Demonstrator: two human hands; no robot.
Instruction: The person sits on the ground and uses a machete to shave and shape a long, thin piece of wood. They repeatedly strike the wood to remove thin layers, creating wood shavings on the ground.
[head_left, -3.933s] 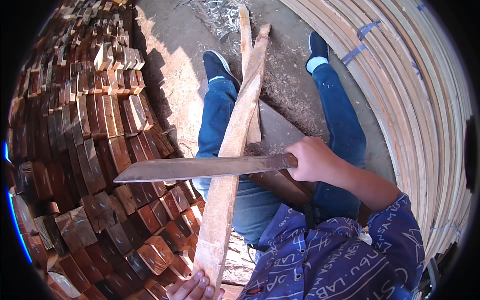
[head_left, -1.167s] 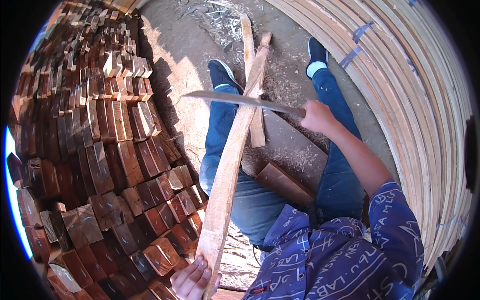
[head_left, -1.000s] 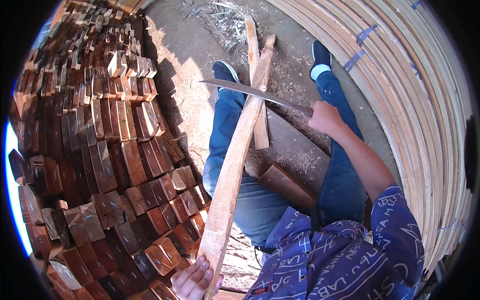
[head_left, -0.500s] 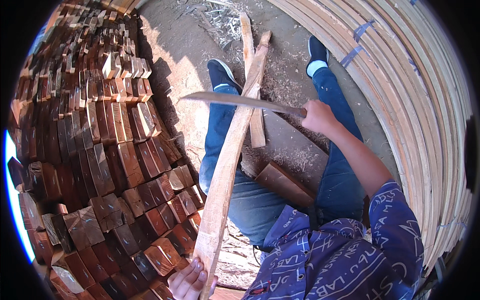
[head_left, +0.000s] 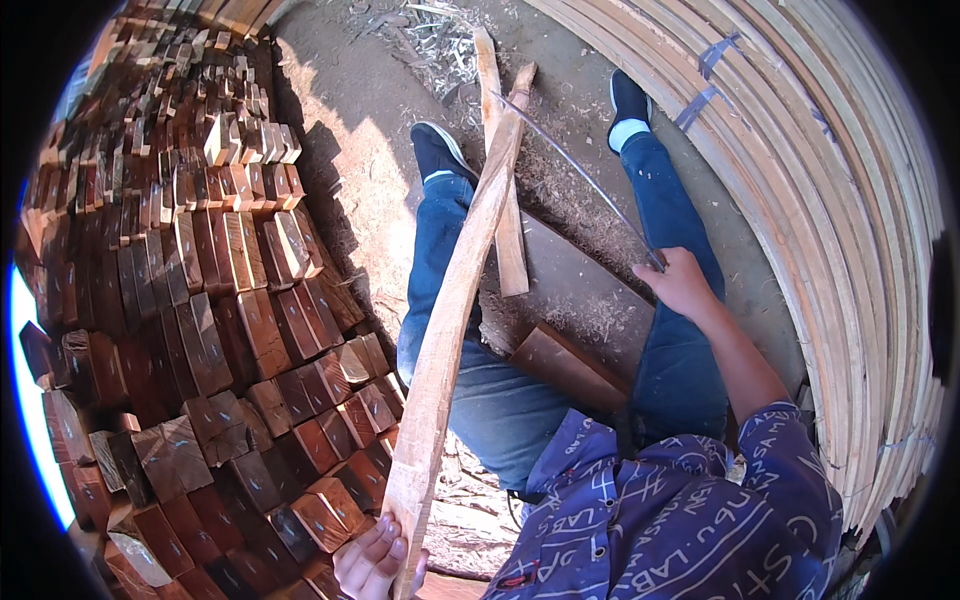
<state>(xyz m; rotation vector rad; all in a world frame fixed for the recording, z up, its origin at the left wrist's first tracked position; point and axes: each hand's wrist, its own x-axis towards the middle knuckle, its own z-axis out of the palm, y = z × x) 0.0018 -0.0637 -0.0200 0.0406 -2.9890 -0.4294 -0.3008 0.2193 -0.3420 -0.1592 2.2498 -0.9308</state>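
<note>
A long, slightly crooked pale wooden plank (head_left: 445, 350) runs from the lower left up between my legs. My left hand (head_left: 372, 562) is closed around its near end, fingers over the left edge. In my right hand (head_left: 682, 285) is the handle of a machete, largely covered by my fist. The machete's blade (head_left: 592, 182) shows edge-on as a thin line slanting up and left, its tip by the plank's far end. I cannot tell whether the tip touches the wood. Beneath the plank lies a shorter pale strip of wood (head_left: 512, 255), crossing under it.
Stacked reddish-brown wood blocks (head_left: 215, 340) rise along the left. Long pale boards (head_left: 800, 180), bound with blue ties, curve along the right. A brown board (head_left: 570, 370) and a flat dark slab (head_left: 585, 290) lie between my legs. Wood shavings (head_left: 440, 50) litter the ground ahead.
The machete has swung from lying across the plank's middle to its far end, its blade turned from broadside to edge-on. My right hand has moved slightly right and down. My left hand keeps its hold.
</note>
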